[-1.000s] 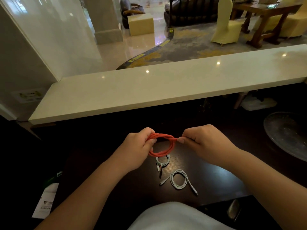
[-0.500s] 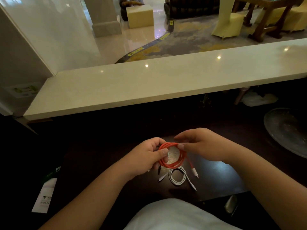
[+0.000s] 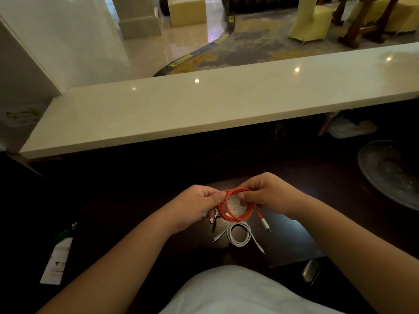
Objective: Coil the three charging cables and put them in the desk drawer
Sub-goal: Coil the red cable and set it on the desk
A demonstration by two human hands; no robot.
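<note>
Within the last second the orange-red charging cable (image 3: 235,208), earlier pulled taut, had slackened into a round coil pinched between left hand (image 3: 196,207) and right hand (image 3: 269,196) above the dark bench (image 3: 294,241); coiling looked nearly finished, its plug dangling.

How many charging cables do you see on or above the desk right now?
2 clearly: the red cable held by both hands, the white cable coiled on the desk below it. A third may be hidden under the left hand.
</note>
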